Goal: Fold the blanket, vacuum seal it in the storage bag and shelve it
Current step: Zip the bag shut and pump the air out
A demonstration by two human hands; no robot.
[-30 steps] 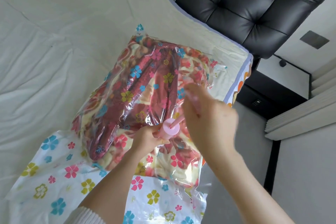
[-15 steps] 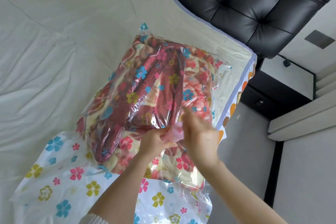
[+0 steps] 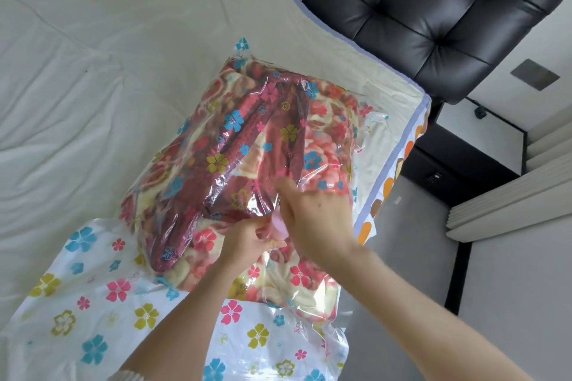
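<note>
Two bare hands work a small pink plastic valve cap on a bagged blanket lying on a bed.

At left stretches the wrinkled cream bed sheet (image 3: 93, 77); on it lies the clear plastic storage bag printed with coloured flowers (image 3: 93, 303), holding the folded red-and-cream floral fleece blanket (image 3: 247, 145). The left hand (image 3: 247, 241) curls its fingers and pinches the small pink plastic valve cap (image 3: 278, 226) on top of the bag. Just beside it, the right hand (image 3: 315, 219) covers the cap's far side, fingers bent toward it; whether they grip it I cannot tell. At upper right is the black tufted leather headboard (image 3: 418, 9).
</note>
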